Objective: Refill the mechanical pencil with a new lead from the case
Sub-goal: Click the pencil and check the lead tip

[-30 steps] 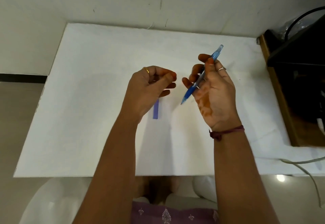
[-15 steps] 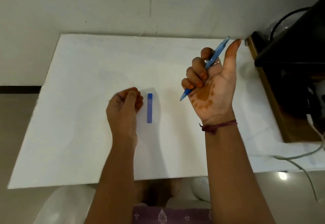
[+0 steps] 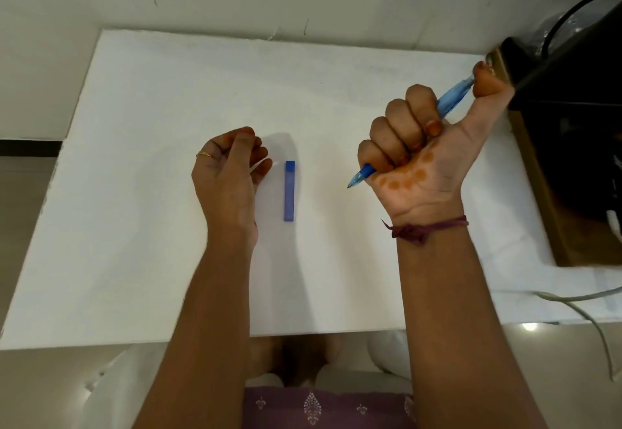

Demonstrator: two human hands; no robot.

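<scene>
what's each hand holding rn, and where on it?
Right hand: mechanical pencil, fist around the barrel, thumb on its top end. Left hand: curled; can't tell if it holds anything.

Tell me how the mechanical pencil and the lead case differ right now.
The mechanical pencil is gripped in the right hand, raised and slanted; the lead case lies flat on the white table, untouched. The pencil is a tapered round barrel; the case is a flat rectangular strip. Both are blue.

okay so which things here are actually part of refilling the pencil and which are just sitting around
Part of the job: mechanical pencil gripped in the right hand; blue lead case on the table; left hand, loosely curled.

Lying about: dark box; white cable.
</scene>
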